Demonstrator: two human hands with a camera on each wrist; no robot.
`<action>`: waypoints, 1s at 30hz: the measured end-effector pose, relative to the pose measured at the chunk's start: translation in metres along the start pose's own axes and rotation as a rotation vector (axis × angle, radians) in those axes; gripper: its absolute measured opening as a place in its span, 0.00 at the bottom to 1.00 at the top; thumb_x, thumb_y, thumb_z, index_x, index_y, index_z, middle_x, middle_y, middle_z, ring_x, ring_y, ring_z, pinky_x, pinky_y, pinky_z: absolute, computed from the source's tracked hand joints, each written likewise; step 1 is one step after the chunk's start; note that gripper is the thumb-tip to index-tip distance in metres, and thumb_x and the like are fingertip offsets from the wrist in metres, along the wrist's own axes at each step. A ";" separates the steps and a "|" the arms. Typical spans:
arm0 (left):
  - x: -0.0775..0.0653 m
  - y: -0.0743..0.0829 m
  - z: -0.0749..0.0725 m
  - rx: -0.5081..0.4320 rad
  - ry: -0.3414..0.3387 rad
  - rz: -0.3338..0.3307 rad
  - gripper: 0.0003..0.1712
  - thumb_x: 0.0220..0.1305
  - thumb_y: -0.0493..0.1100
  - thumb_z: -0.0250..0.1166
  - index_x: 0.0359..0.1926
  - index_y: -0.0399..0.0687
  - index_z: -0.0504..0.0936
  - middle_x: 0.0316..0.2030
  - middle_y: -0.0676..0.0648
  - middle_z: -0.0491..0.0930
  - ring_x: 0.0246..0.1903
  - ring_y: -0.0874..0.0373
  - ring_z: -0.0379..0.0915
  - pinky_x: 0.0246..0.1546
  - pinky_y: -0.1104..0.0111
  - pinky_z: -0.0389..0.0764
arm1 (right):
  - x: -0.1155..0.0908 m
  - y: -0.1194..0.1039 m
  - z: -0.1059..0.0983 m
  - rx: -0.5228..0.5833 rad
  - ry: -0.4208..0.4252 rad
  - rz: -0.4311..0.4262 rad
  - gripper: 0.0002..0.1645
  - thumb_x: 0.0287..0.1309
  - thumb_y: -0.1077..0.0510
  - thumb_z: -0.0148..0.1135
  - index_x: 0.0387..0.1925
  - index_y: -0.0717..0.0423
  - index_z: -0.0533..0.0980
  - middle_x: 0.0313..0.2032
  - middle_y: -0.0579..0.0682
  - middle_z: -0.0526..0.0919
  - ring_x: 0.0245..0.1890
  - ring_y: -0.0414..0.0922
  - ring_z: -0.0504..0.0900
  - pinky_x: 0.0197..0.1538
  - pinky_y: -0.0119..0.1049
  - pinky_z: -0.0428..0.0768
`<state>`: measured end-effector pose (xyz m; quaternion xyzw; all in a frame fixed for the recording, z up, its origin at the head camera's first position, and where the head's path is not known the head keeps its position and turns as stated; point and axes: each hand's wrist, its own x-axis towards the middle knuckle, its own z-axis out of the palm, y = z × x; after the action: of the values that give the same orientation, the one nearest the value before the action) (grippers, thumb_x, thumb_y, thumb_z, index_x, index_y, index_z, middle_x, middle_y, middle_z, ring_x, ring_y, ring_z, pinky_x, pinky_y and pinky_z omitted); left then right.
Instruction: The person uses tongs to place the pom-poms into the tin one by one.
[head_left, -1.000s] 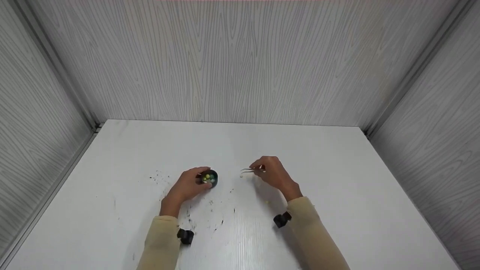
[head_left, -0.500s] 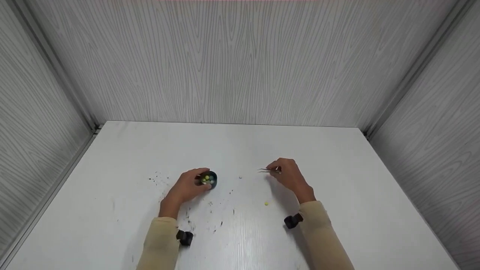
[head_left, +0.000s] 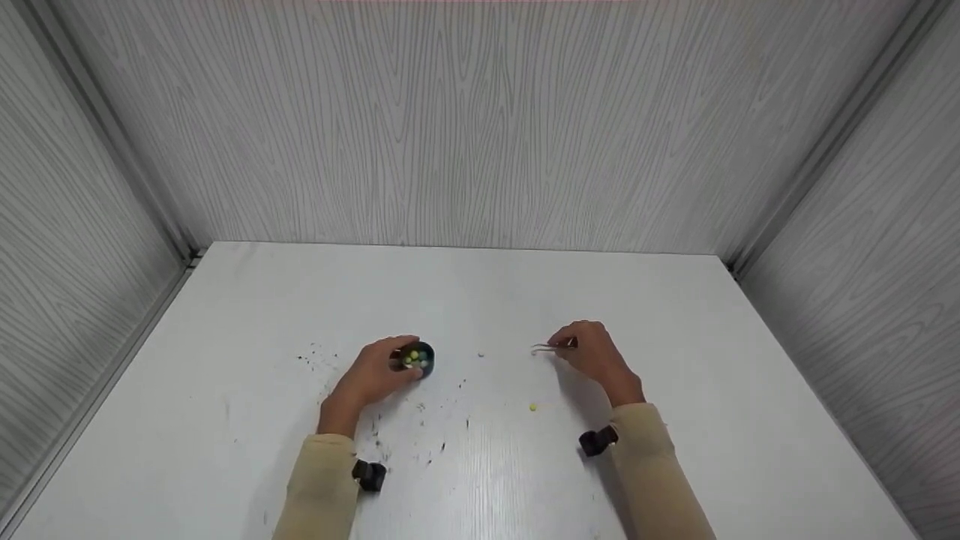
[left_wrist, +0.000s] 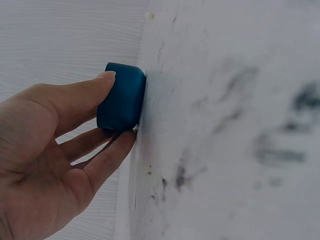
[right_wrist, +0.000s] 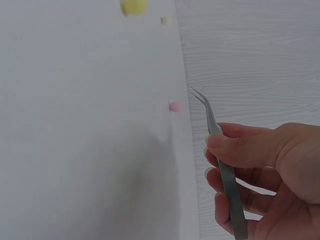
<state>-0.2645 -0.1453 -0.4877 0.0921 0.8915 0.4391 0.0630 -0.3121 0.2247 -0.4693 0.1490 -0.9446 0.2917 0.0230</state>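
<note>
My left hand (head_left: 381,371) grips a small dark teal cup (left_wrist: 121,97) between thumb and fingers, low at the tabletop. Yellow, greenish and pale beads (head_left: 414,355) show inside it in the head view. In my right hand (right_wrist: 272,172) I hold metal tweezers (right_wrist: 228,180) with bent tips, which stand slightly apart with nothing between them. A small pink bead (right_wrist: 175,106) lies on the table just beside and below those tips. Farther off are a yellow bead (head_left: 533,407) and a pale bead (head_left: 481,355).
The white table (head_left: 652,300) carries dark smudges (head_left: 379,442) around the left forearm and beyond the left hand. Grey wood-grain panels (head_left: 465,127) stand at the back and both sides. Each wrist wears a black camera (head_left: 370,475).
My right hand with the tweezers has moved right, away from the pale bead and over to the pink one. The left hand and the cup have stayed almost still.
</note>
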 end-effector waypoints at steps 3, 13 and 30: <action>0.000 -0.002 0.001 0.000 0.001 0.004 0.33 0.68 0.39 0.69 0.73 0.43 0.71 0.69 0.35 0.73 0.67 0.37 0.74 0.69 0.45 0.74 | -0.001 0.002 -0.001 -0.004 -0.008 0.007 0.10 0.59 0.70 0.69 0.41 0.59 0.90 0.38 0.56 0.90 0.38 0.48 0.82 0.46 0.44 0.82; -0.001 -0.001 0.001 -0.001 0.002 0.011 0.33 0.69 0.39 0.69 0.72 0.43 0.72 0.69 0.35 0.73 0.67 0.37 0.73 0.69 0.45 0.74 | -0.002 0.006 0.000 0.002 -0.022 0.052 0.10 0.61 0.70 0.69 0.41 0.59 0.89 0.40 0.56 0.89 0.41 0.50 0.82 0.51 0.49 0.83; 0.001 0.002 0.002 -0.008 -0.004 0.015 0.33 0.68 0.38 0.69 0.72 0.42 0.72 0.69 0.35 0.73 0.68 0.37 0.72 0.70 0.45 0.73 | -0.003 0.012 0.004 0.005 0.002 0.035 0.10 0.60 0.70 0.69 0.41 0.58 0.90 0.40 0.55 0.90 0.42 0.50 0.83 0.51 0.48 0.83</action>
<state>-0.2653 -0.1423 -0.4869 0.0993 0.8889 0.4430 0.0617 -0.3125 0.2322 -0.4795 0.1324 -0.9463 0.2945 0.0187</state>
